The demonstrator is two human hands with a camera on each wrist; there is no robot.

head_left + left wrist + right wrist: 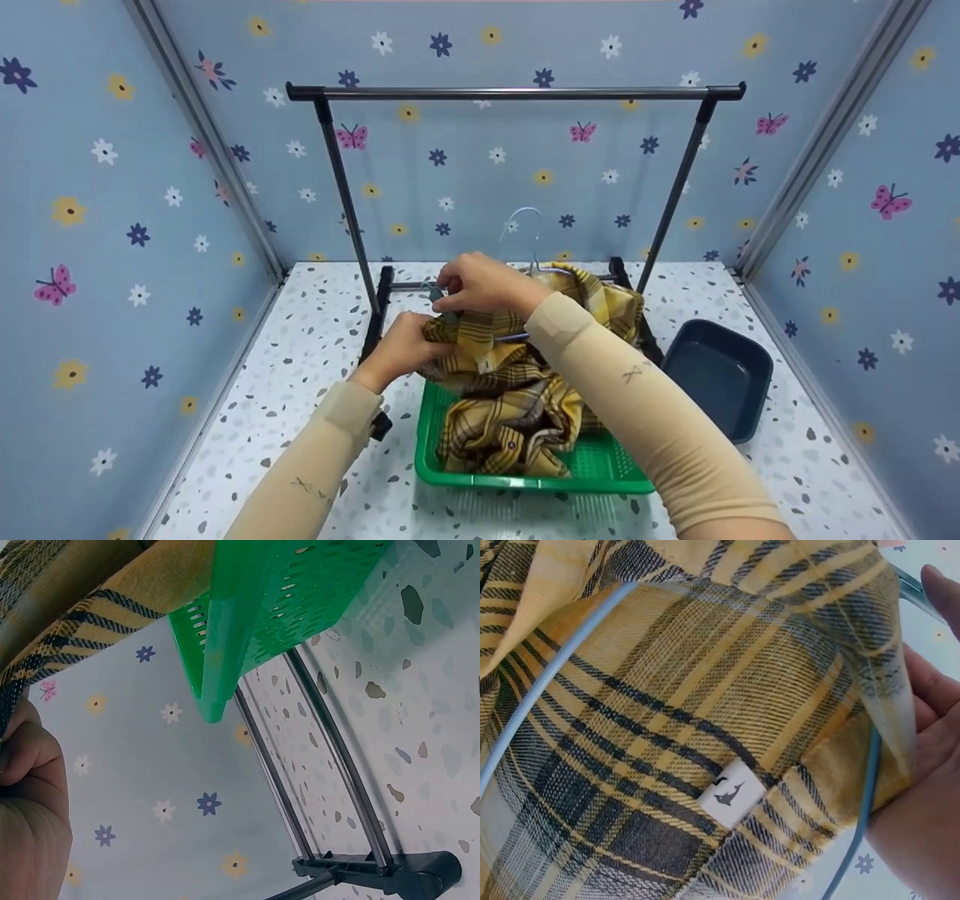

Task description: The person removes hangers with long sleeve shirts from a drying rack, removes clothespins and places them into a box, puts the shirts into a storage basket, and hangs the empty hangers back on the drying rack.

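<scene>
A yellow-and-dark plaid garment [517, 420] lies bunched in and over a green basket [525, 484]. My left hand [401, 345] grips the garment's upper left edge; its curled fingers show beside the cloth in the left wrist view. Just above, my right hand [487, 285] pinches a small grey-blue clip [436, 294] at that same edge. A wire hanger [535, 255] stands hook-up behind the right wrist. Its pale blue wire [555, 664] runs along the garment's opening in the right wrist view, near a white dolphin label [733, 793].
Behind the basket stands a clothes rack with a metal top bar [517, 94] and black feet [420, 874]. A dark blue tray [720, 382] sits to the right on the speckled table [300, 375]. Flowered panels [112, 247] enclose the table at the back and sides.
</scene>
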